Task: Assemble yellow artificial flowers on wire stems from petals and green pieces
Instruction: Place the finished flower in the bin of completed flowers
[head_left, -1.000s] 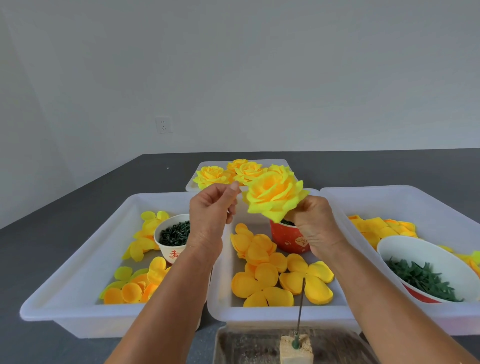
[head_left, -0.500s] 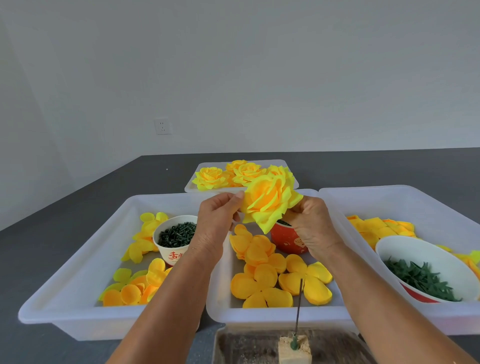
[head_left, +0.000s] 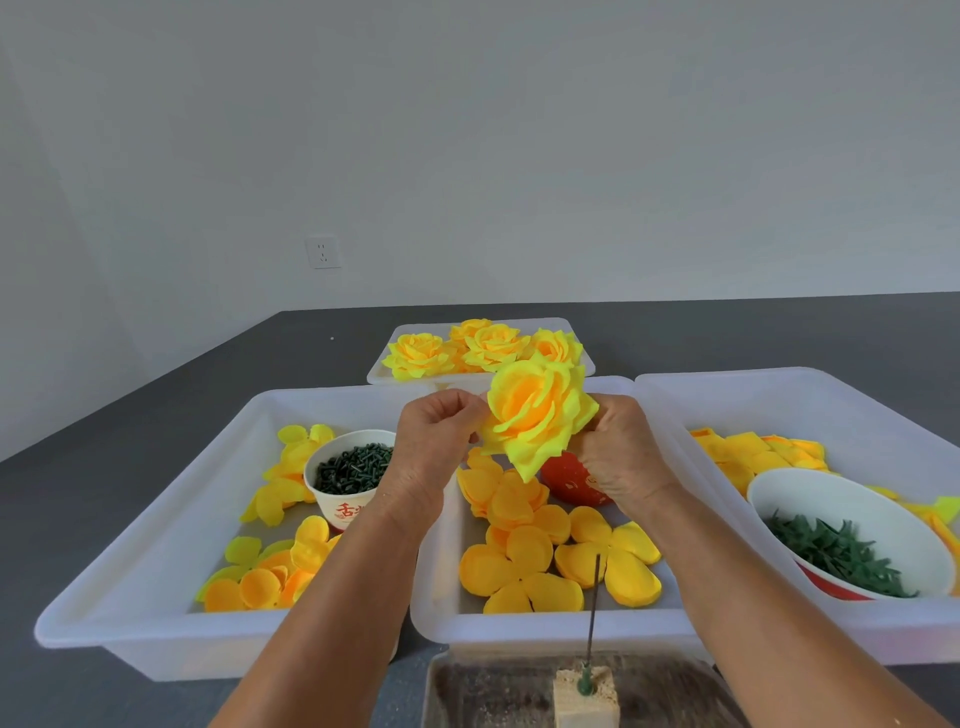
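Note:
A full yellow flower (head_left: 537, 410) is held up above the middle tray (head_left: 545, 626). My right hand (head_left: 621, 449) grips it from behind at its base, fingers curled round it. My left hand (head_left: 434, 441) pinches a petal edge on the flower's left side. Below lie loose yellow-orange petal pieces (head_left: 524, 566). A thin wire stem (head_left: 594, 608) stands upright in a small wooden block (head_left: 584, 701) at the near edge. Several finished flowers (head_left: 483, 345) fill a small tray at the back.
The left tray (head_left: 156, 525) holds petals and a paper cup of dark green pieces (head_left: 350, 467). The right tray (head_left: 810, 400) holds yellow petals and a white bowl of green pieces (head_left: 841, 545). A red cup (head_left: 569, 480) sits behind my right hand. A dark board lies under the block.
The flower turned to face left and dropped a little. My left hand moved in from apart and took hold of a petal edge. My right hand kept its grip.

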